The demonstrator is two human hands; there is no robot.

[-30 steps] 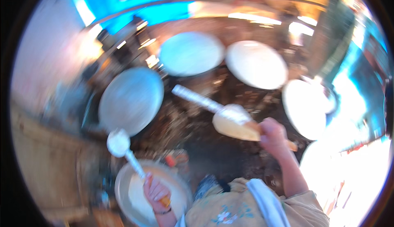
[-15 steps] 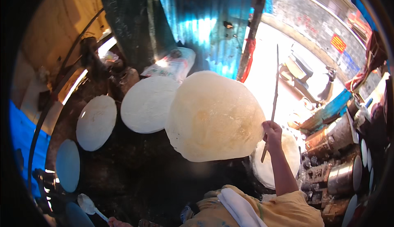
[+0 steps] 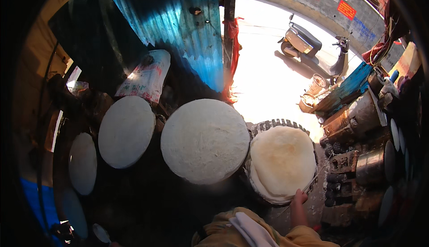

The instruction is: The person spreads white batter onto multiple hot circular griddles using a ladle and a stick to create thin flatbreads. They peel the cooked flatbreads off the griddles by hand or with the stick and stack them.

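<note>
My right hand (image 3: pixel 300 197) is closed round a thin stick, only faintly seen, at the near edge of a stack of flatbreads (image 3: pixel 263 190). On top of that stack lies a large, round, pale-golden flatbread (image 3: pixel 284 155). Low on the left, a sliver of my left hand (image 3: pixel 115 244) shows at the handle of a ladle (image 3: pixel 101 233); most of this hand is cut off by the frame. Pale round discs stand in an arc left of the stack: a large one (image 3: pixel 205 140) in the middle, then another (image 3: pixel 126 131) and a smaller-looking one (image 3: pixel 83 163).
A further disc (image 3: pixel 73 213) sits in shadow at lower left. Metal drums (image 3: pixel 373 162) and dark cylindrical blocks (image 3: pixel 335 189) stand along the right. Blue corrugated sheet (image 3: pixel 187 37) and a post (image 3: pixel 229 37) rise behind; a scooter (image 3: pixel 313 50) is parked outside in sunlight.
The flatbread that hung in the air beside my right hand now lies on the stack. My right hand has come down and the stick is lowered. The view has shifted right.
</note>
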